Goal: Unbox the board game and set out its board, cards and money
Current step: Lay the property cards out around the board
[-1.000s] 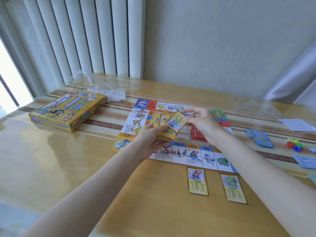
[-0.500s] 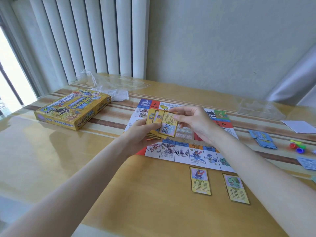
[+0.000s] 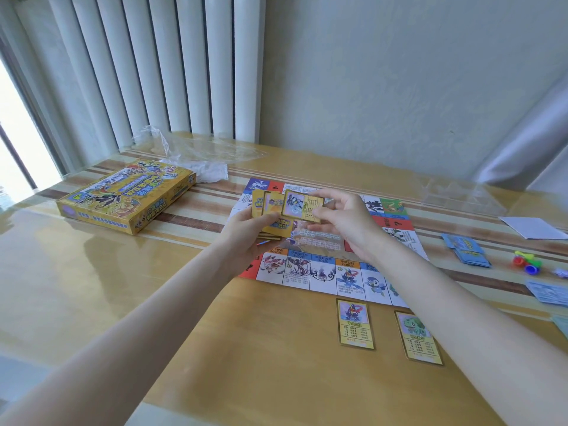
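Left hand (image 3: 246, 232): I grip the fanned deck (image 3: 272, 212) over the board (image 3: 325, 272).
Right hand (image 3: 344, 216): I pinch one card (image 3: 302, 206), long axis lying crosswise, touching the deck.
Laid cards: two (image 3: 355, 324) (image 3: 419, 336) upright on the worktop (image 3: 153, 302), just below the board's near edge, nearer my right arm.
Room: bare worktop left of them.
Box (image 3: 123, 198): far left.
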A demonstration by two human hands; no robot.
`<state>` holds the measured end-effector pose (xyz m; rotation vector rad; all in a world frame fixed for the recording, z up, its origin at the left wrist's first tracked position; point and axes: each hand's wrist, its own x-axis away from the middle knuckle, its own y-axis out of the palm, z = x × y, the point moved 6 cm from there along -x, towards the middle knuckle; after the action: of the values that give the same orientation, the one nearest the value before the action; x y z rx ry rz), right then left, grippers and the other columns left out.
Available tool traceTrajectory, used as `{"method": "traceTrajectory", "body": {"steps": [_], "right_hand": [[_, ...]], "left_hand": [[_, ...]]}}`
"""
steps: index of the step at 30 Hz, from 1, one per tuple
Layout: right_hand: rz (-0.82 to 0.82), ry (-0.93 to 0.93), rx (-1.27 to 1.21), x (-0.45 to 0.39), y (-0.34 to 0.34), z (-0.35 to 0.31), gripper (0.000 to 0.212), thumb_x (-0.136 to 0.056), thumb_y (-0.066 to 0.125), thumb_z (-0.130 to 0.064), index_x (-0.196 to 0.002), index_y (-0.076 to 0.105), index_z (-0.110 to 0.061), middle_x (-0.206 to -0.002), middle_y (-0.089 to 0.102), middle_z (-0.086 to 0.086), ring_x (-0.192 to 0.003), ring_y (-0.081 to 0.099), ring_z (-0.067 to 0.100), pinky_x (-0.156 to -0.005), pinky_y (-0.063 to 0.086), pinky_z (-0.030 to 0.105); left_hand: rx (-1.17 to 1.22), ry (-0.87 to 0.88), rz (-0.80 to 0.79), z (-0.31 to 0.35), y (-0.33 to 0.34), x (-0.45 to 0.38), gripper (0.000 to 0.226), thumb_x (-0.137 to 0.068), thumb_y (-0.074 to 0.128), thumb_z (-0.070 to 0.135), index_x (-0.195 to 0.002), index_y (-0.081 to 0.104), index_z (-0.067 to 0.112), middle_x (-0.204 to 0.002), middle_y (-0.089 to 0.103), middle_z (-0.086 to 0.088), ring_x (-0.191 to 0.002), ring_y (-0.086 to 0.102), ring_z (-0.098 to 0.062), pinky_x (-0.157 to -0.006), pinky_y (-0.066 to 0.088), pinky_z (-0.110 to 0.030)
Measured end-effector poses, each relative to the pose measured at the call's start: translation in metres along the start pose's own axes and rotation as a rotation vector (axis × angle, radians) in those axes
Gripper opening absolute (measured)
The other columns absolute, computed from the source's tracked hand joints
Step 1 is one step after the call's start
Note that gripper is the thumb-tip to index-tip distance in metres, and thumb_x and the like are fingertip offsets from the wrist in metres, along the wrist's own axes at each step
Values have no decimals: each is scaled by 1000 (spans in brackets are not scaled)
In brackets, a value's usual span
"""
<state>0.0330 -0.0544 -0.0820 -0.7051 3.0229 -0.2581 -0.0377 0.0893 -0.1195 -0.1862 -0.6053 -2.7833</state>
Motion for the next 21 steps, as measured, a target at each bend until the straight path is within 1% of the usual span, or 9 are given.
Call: {"method": "traceTrajectory", "body": {"steps": [1,3,6,8,10,13,15,18,21], "right_hand": [[37,-5,46,0,0,1,29,-87,58,4,-114,59,-7,-87,60,13,-73,68,28,-73,59,31],[64,-14,137,0,1,1,19,-84,66,-3,-103,63,-4,-87,67,14,-68,67,22,-68,59,30],[29,-40,231,1,5,-2,9,-82,69,-11,-88,69,-4,-84,71,14,-66,68,19,-63,58,26],[1,-50,288,0,7,-4,12,-84,68,-18,-83,72,-7,-85,72,11,-69,66,17,-63,57,26],[-13,-58,281,-2,7,-8,13,-86,66,-20,-80,72,-10,-82,71,7,-68,61,13,-60,52,25],[-30,-62,180,-5,12,-14,3,-85,67,-13,-84,69,-11,-73,68,4,-60,54,11,-50,44,19],[-64,-68,171,-8,21,-18,8,-83,68,-9,-91,66,-9,-71,66,7,-53,54,10,-45,42,18],[-132,-87,210,-15,44,-28,17,-83,66,-2,-100,62,-2,-66,62,8,-46,56,8,-43,44,18],[-181,-84,202,-22,67,-34,18,-84,64,2,-101,61,-3,-67,62,12,-46,60,10,-46,50,19]], "left_hand": [[-6,7,-10,1,2,1,9,-92,55,6,-94,60,13,-90,67,-10,-80,65,-20,-67,59,-30],[-32,24,-9,4,4,0,9,-92,55,7,-93,60,14,-89,67,-9,-79,65,-19,-69,58,-29],[-68,40,11,9,0,-2,7,-92,56,8,-96,59,13,-95,67,-11,-82,64,-21,-73,56,-29],[-89,51,14,12,-5,-3,9,-91,56,8,-97,59,14,-95,67,-11,-82,65,-20,-69,57,-27],[-131,68,6,16,-9,-1,11,-91,56,7,-98,60,14,-91,68,-8,-77,66,-18,-63,57,-24],[-229,89,4,21,-14,1,11,-90,57,8,-98,60,16,-89,68,-5,-76,66,-15,-62,56,-22],[-304,95,-3,26,-17,2,12,-90,58,8,-96,60,18,-90,68,-5,-79,66,-15,-64,57,-22],[-394,127,12,40,-28,4,14,-90,58,8,-95,60,20,-91,67,-4,-78,65,-15,-67,57,-22],[-432,176,89,58,-50,6,14,-91,57,8,-92,61,21,-90,66,-6,-75,65,-16,-73,55,-31]]}}
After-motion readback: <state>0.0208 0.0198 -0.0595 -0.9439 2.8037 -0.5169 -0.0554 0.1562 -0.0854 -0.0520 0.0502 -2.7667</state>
